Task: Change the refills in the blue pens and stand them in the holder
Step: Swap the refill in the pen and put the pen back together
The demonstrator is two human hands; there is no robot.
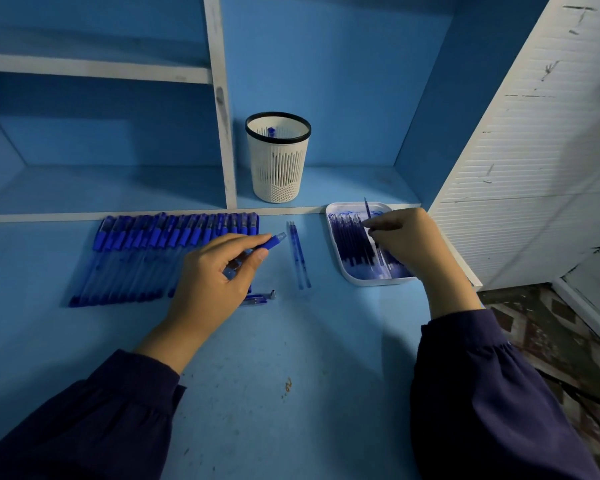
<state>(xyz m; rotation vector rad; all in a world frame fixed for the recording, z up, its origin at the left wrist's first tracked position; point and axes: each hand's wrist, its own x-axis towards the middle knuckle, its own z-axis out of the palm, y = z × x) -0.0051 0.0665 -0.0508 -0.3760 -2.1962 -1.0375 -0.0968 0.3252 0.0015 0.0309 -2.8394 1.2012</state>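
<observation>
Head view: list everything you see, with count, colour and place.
pen holder: one, white with black rim, back shelf, centre
standing pen: one, blue, inside holder
pen row: many, blue, desk left, side by side
loose refills: two, blue, desk between row and tray
tray: one, white, desk right, holding blue refills
pen part: one, clear blue, desk beside left hand
left hand: holds blue pen barrel
right hand: pinches blue refill over tray

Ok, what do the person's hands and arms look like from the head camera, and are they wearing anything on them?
Both the left hand and the right hand are bare: no gloves, rings or watch show. Each arm is in a long, loose, dark navy sleeve, the left sleeve and the right sleeve, puffed and gathered at the cuff. No markings show on the fabric.
</observation>
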